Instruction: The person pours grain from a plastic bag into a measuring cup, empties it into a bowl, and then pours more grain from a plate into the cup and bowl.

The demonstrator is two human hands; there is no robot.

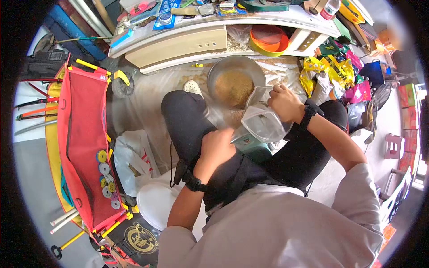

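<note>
My right hand [287, 105] is closed on the rim of a clear plastic bag [263, 123], which hangs with its mouth spread between my knees. My left hand [217, 147] is curled above my left thigh, apart from the bag; its fingers are slightly blurred and whatever they may hold is hidden. Just beyond the bag, a wide metal basin [214, 71] stands on the floor with brown grainy material [234, 87] in it. Partly covered by the bag, a pale teal object [252, 145] sits below it; I cannot make out its kind.
A cluttered white bench [187, 29] stands in front, an orange round tub [269, 40] on its lower shelf. To the left is a long red open case [82, 134] with spools. A white plastic bag [134, 156] and white bucket [156, 203] lie near my left side; colourful packets [330, 73] pile at right.
</note>
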